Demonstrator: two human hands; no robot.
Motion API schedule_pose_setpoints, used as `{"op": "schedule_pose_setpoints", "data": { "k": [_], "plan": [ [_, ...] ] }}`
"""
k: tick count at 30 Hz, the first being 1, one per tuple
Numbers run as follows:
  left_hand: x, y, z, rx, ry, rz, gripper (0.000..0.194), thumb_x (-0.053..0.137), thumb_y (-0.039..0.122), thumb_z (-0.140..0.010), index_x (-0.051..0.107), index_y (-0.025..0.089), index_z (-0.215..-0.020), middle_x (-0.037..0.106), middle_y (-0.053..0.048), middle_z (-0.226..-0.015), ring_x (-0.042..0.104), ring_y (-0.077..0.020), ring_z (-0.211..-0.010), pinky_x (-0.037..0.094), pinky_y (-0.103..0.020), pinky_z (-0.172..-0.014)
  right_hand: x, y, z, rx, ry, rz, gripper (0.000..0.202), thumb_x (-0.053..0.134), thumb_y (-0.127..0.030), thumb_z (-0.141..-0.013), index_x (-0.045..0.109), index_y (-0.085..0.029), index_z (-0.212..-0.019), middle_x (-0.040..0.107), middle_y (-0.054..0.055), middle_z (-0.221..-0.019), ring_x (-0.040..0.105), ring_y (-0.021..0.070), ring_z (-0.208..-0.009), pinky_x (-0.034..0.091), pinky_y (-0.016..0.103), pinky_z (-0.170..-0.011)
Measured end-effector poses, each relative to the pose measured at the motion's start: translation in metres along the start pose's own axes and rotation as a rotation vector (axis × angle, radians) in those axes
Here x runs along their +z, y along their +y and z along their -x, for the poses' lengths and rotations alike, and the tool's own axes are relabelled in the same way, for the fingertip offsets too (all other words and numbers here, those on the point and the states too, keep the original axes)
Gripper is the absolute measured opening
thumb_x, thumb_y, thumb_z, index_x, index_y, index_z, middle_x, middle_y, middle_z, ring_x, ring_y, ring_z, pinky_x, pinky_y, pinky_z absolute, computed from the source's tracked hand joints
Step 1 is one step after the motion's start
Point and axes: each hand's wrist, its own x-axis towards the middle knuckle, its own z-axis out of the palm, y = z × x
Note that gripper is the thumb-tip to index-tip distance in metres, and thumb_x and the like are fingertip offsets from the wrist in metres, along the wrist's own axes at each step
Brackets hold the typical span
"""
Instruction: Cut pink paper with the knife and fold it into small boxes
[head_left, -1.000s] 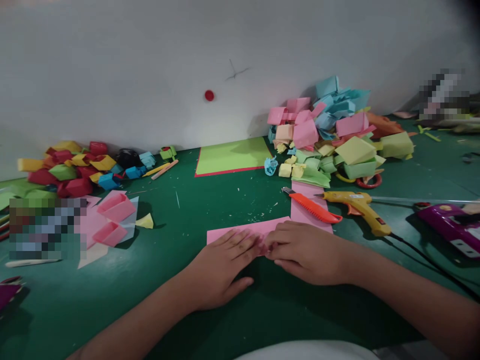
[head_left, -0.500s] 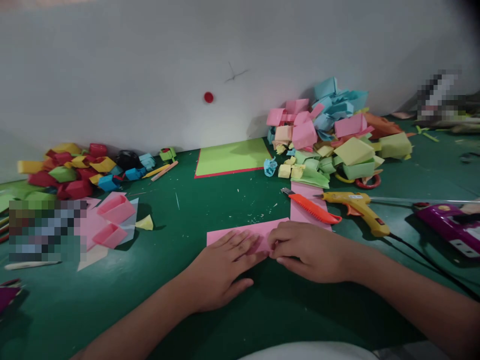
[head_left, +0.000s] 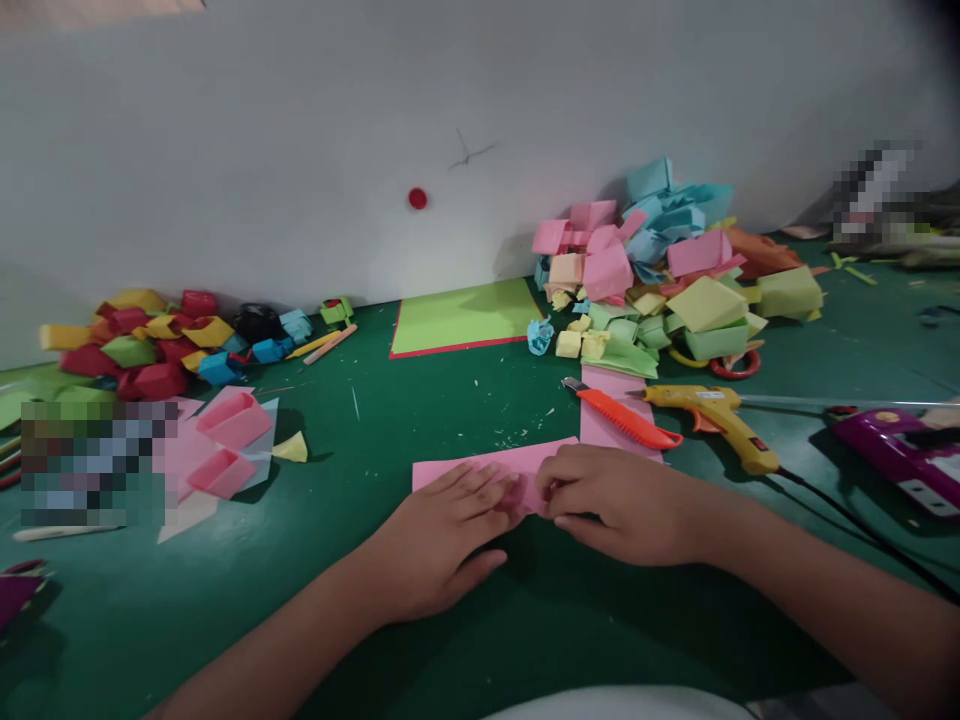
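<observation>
A folded strip of pink paper [head_left: 444,474] lies on the green table in front of me. My left hand [head_left: 442,540] rests flat across it with the fingers stretched out, pressing on the paper. Curled fingers of my right hand [head_left: 615,500] pinch the paper's near edge toward its right end; the fingertips are partly hidden. Just beyond the right hand, an orange box cutter [head_left: 630,418] lies on another pink sheet [head_left: 613,378]. A yellow glue gun [head_left: 716,410] is to the right of the cutter.
Folded paper pieces are heaped at back right [head_left: 607,270] and back left [head_left: 161,380]. A lime sheet with a red border [head_left: 469,315] touches the wall. Pink folded loops [head_left: 236,415] lie at left. A purple device [head_left: 904,455] and the gun's black cord [head_left: 847,510] are at right.
My left index finger has drawn back slightly from the right fingertips, showing more of the paper's near edge. My right hand has hardly moved.
</observation>
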Motion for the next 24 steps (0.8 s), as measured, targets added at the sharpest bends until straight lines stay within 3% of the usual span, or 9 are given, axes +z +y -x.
{"op": "schedule_pose_setpoints", "data": {
  "k": [11, 15, 24],
  "plan": [
    [-0.005, -0.003, 0.004, -0.011, 0.102, -0.049, 0.033, 0.045, 0.028, -0.103, 0.069, 0.024, -0.125, 0.046, -0.005, -0.156, 0.039, -0.0254, -0.148, 0.028, -0.053, -0.125, 0.001, 0.001, 0.002, -0.007, 0.005, -0.009, 0.024, 0.051, -0.014, -0.094, 0.075, -0.015, -0.097, 0.069, 0.011, -0.106, 0.062, 0.0235, -0.102, 0.048, 0.039, -0.092],
    [-0.006, -0.005, 0.007, -0.048, 0.147, -0.059, 0.032, 0.046, 0.026, -0.102, 0.077, 0.025, -0.104, 0.048, -0.001, -0.154, 0.040, -0.0261, -0.147, 0.035, -0.050, -0.121, 0.000, 0.001, 0.002, -0.003, 0.011, -0.010, 0.023, 0.052, -0.013, -0.093, 0.075, -0.015, -0.098, 0.068, 0.011, -0.105, 0.063, 0.0234, -0.101, 0.049, 0.039, -0.091],
    [-0.017, -0.010, 0.011, -0.050, 0.171, -0.025, 0.032, 0.049, 0.023, -0.099, 0.079, 0.026, -0.088, 0.059, 0.000, -0.145, 0.048, -0.0272, -0.142, 0.041, -0.047, -0.115, 0.000, 0.001, 0.001, 0.016, -0.007, -0.020, 0.024, 0.053, -0.012, -0.092, 0.076, -0.016, -0.099, 0.068, 0.011, -0.105, 0.063, 0.0236, -0.101, 0.049, 0.039, -0.091]
  ]
}}
